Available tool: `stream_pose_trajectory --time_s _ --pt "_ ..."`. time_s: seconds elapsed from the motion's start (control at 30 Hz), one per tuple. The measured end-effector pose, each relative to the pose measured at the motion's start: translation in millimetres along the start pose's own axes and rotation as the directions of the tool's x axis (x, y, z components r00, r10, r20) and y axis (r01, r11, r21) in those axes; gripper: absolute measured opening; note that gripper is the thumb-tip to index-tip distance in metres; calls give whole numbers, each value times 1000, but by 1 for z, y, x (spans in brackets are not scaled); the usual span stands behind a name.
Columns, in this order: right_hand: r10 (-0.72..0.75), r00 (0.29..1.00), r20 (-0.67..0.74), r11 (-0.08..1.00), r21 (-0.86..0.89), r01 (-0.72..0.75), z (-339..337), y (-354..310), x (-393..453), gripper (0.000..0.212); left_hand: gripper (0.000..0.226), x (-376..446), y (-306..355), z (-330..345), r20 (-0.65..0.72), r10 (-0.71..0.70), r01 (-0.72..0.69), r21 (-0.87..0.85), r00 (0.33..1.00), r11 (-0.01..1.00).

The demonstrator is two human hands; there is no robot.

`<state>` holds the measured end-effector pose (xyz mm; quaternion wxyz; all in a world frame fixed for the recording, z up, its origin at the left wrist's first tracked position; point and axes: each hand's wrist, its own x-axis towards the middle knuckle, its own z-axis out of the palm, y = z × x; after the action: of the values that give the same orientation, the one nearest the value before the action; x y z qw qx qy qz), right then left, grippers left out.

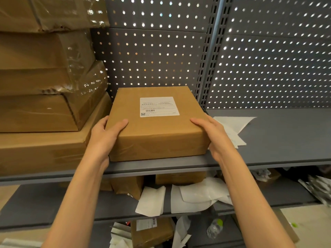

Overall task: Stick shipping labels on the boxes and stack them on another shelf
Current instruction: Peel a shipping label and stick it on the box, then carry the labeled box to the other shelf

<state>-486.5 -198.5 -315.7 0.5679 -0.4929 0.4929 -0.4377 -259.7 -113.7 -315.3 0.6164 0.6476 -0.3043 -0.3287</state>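
A flat brown cardboard box [154, 135] lies on the grey metal shelf [279, 138], near its front edge. A white shipping label [159, 106] with a barcode is stuck on the box's top. My left hand [105, 135] grips the box's near left corner, thumb on top and fingers down the left side. My right hand [214, 135] grips the near right corner, thumb on top and fingers round the right side.
Several large taped cartons [44, 97] are stacked close on the left of the box. White backing papers [234, 127] lie on the shelf to the right. The lower shelf holds small boxes [180, 178] and loose papers [195, 196]. A perforated grey panel [268, 59] backs the shelf.
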Motion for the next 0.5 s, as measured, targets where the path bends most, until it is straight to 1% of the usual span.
stream_pose_trajectory --time_s 0.13,0.23,0.37,0.5 --pt "-104 994 -16 994 17 104 -3 -6 -6 60 67 -3 5 -1 9 108 -108 20 994 994" --pt "-191 980 -52 981 23 193 -6 -11 -12 65 69 -3 11 0 14 190 -191 44 982 981" --pt "-273 955 -111 961 20 277 -15 -15 -21 66 70 -3 20 7 33 295 -297 52 955 954" --pt "-340 920 -196 938 -5 346 -33 -16 -35 69 69 -4 26 25 100 358 -361 6 928 933"
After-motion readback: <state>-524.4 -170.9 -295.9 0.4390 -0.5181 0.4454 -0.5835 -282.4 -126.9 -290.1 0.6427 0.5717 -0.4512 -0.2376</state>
